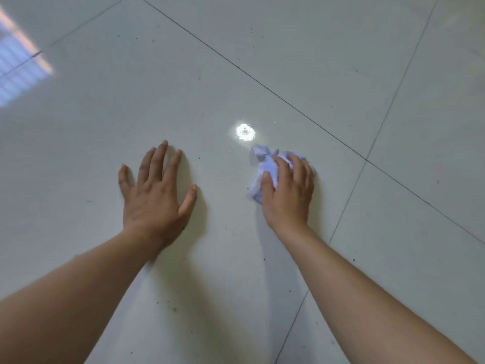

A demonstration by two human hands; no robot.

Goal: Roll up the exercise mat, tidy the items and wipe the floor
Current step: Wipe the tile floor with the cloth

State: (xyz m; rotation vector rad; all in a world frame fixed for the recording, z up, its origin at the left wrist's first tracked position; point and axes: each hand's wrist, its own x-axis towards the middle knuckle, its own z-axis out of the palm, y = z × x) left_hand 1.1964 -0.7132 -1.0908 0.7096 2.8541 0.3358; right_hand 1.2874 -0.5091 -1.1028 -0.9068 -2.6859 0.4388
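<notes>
Head view: the wiping step is judged in hand; mat & other items aren't seen. Left hand is laid flat on the tiled floor, centre-left, fingers spread, nothing held. A crumpled white wipe is gripped under the right hand, centre-right, and pressed to the tile just below a light glare. Dark specks are left at lower centre; next, the wipe should prob. be dragged toward them w/ steady pressure.

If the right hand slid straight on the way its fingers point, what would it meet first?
Nothing solid, it seems: the right hand, holding the crumpled tissue, has only bare floor ahead, then a dark grout line.
</notes>
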